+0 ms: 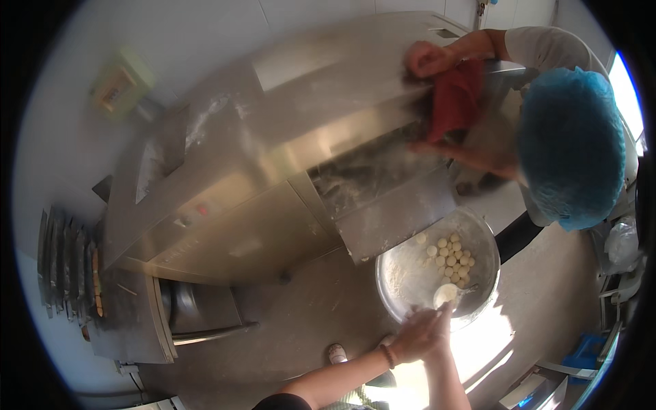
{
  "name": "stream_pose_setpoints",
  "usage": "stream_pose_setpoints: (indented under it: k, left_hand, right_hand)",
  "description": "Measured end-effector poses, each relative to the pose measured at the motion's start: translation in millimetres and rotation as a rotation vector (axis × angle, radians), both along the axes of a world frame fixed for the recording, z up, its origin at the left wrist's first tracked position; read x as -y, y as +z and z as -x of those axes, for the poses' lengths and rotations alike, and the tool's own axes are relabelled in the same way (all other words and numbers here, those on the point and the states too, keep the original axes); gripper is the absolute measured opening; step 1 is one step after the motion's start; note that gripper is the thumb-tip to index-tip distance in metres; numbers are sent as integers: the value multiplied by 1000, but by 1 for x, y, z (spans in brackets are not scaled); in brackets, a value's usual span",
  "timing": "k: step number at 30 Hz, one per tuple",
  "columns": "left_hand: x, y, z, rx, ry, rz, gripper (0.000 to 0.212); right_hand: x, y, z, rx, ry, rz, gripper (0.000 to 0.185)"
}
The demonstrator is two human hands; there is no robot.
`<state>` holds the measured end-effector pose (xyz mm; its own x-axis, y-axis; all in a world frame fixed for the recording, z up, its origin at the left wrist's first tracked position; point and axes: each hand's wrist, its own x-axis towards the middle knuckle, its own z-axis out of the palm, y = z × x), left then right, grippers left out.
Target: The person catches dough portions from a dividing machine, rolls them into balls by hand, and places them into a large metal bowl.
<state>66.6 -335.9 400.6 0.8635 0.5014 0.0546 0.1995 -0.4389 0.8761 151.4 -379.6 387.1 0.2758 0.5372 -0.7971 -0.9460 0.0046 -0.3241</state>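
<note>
My left hand point(419, 332), with a beaded bracelet at the wrist, and my right hand point(441, 324) are close together over the near rim of a large metal bowl point(407, 292). Just past my fingertips is a white round thing point(446, 293), a small cup or a piece of dough; I cannot tell which. What lies between my palms is hidden. Inside the bowl, several small pale dough balls point(451, 261) are clustered towards the right. Loose flour point(395, 277) dusts the bowl's left side.
A steel machine point(246, 220) with an opening and a metal chute point(394, 220) reaches the bowl's far rim. At the right, a person in a blue hair cover point(571, 148) handles a red cloth point(456, 100). Stacked trays point(64, 261) stand at the far left.
</note>
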Motion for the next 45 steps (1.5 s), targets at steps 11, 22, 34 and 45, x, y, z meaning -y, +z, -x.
stream_pose_setpoints:
  k: [11,22,34,45]
  left_hand:
    - [0,98,-4,200,346,323,23]
    - [-38,244,74,-260,0,618,48]
    - [3,208,35,63,202,-192,75]
    - [-55,167,17,325,-40,-518,34]
  right_hand:
    - [21,17,37,177,79,-378,63]
    - [15,136,36,249,392,-500,63]
    - [-18,193,29,324,317,-451,66]
    - [-10,193,30,89,355,-185,70]
